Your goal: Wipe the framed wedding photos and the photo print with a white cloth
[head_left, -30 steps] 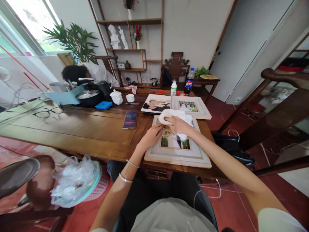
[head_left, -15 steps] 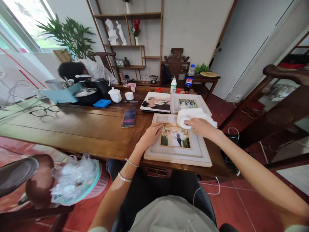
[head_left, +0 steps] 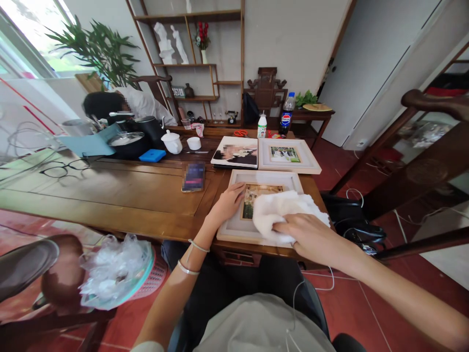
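Note:
A white picture frame (head_left: 234,230) with a small photo in its middle lies flat at the table's front edge. My left hand (head_left: 229,201) rests on the frame's left side, fingers stretched out toward the photo. In my right hand (head_left: 306,233) is a bunched white cloth (head_left: 284,205), pressed on the right part of the frame and covering much of the photo. Behind it lies a second white frame (head_left: 311,159) with an outdoor photo. Left of that one sits a photo panel (head_left: 220,149) on a dark base.
A phone (head_left: 193,177) lies left of the frames. Beyond are a white teapot (head_left: 172,143), a white cup (head_left: 194,143), a blue box (head_left: 152,155), a cola bottle (head_left: 287,115) and a white bottle (head_left: 262,126). A bag-lined basket (head_left: 154,274) stands on the floor. Another person leans over the far left.
My right hand has moved the white cloth toward me, from the frame's upper right edge down over the photo and lower right. My left hand stays on the frame's left side.

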The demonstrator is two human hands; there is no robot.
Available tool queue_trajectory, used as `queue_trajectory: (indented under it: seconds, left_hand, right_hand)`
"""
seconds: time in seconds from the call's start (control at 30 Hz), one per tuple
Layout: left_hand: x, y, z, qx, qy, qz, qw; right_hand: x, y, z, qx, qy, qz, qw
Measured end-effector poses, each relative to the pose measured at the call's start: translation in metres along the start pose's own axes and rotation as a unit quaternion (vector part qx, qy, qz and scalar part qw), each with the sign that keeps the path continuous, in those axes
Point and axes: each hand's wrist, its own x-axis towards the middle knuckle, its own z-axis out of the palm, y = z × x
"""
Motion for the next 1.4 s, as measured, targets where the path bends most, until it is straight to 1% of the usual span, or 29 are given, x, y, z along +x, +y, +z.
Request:
queue_trajectory:
  seconds: [0.07, 0.13, 0.23, 0.3, 0.33, 0.4, 0.5, 0.57, 0.67, 0.73, 0.8, 0.83, 0.9, 1.0, 1.1, 1.13, 1.2, 1.23, 1.3, 1.4]
  left_hand:
    - [0.0, 0.0, 0.0, 0.003, -0.001, 0.0, 1.0]
    - [0.0, 0.0, 0.0, 0.007, -0.004, 0.002, 1.0]
    - [0.0, 0.001, -0.001, 0.009, -0.005, 0.001, 1.0]
    - [-0.001, 0.002, -0.002, 0.008, -0.003, -0.001, 1.0]
    - [-0.001, 0.003, -0.003, 0.007, -0.002, -0.002, 1.0]
    - [-0.001, 0.004, -0.003, 0.005, -0.004, -0.005, 1.0]
    - [-0.001, 0.003, -0.003, 0.007, -0.009, -0.009, 1.0]
    - [0.0, 0.003, -0.002, 0.011, -0.009, -0.008, 1.0]
    - [0.0, 0.002, -0.001, 0.014, -0.006, 0.001, 1.0]
    - [0.0, 0.002, -0.001, 0.013, -0.004, 0.009, 1.0]
    - [0.0, 0.003, -0.001, 0.012, -0.003, 0.015, 1.0]
    - [0.0, 0.003, -0.001, 0.012, -0.002, 0.016, 1.0]
    - [-0.001, 0.003, -0.002, 0.012, -0.003, 0.015, 1.0]
    - [-0.001, 0.003, -0.003, 0.01, -0.006, 0.005, 1.0]
    - [-0.002, 0.004, -0.004, 0.002, -0.008, -0.002, 1.0]
    - [-0.002, 0.004, -0.005, 0.001, -0.008, -0.002, 1.0]
    - [-0.002, 0.004, -0.005, 0.002, -0.009, -0.001, 1.0]
    - [-0.002, 0.004, -0.005, 0.003, -0.01, -0.001, 1.0]
    - [-0.002, 0.004, -0.005, 0.006, -0.01, -0.002, 1.0]
    - [-0.001, 0.004, -0.004, 0.006, -0.007, -0.001, 1.0]
  right_hand:
    - [0.007, 0.018, 0.007, -0.012, 0.034, 0.009, 0.999]
    - [0.018, 0.044, 0.015, -0.044, 0.07, 0.031, 0.996]
    - [0.036, 0.083, 0.022, -0.111, 0.115, 0.095, 0.983]
    - [0.047, 0.098, 0.023, -0.142, 0.14, 0.115, 0.973]
    - [0.051, 0.101, 0.023, -0.147, 0.144, 0.11, 0.972]
    - [0.056, 0.095, 0.024, -0.133, 0.133, 0.08, 0.979]
    - [0.054, 0.067, 0.027, -0.091, 0.112, 0.032, 0.989]
    - [0.045, 0.04, 0.027, -0.063, 0.105, 0.005, 0.992]
    - [0.026, 0.003, 0.025, -0.009, 0.079, -0.028, 0.996]
    - [0.015, -0.013, 0.025, 0.02, 0.067, -0.041, 0.997]
    - [0.009, -0.019, 0.027, 0.033, 0.072, -0.041, 0.996]
    - [0.008, -0.018, 0.029, 0.035, 0.078, -0.035, 0.996]
    - [0.012, -0.006, 0.033, 0.027, 0.094, -0.015, 0.995]
    - [0.028, 0.031, 0.036, -0.015, 0.114, 0.037, 0.993]
    - [0.051, 0.072, 0.032, -0.057, 0.126, 0.104, 0.985]
    - [0.058, 0.083, 0.03, -0.065, 0.131, 0.119, 0.982]
    - [0.072, 0.096, 0.027, -0.072, 0.136, 0.122, 0.981]
    - [0.077, 0.096, 0.026, -0.074, 0.134, 0.114, 0.982]
    - [0.08, 0.088, 0.026, -0.074, 0.122, 0.089, 0.986]
    - [0.065, 0.056, 0.024, -0.059, 0.089, 0.039, 0.994]
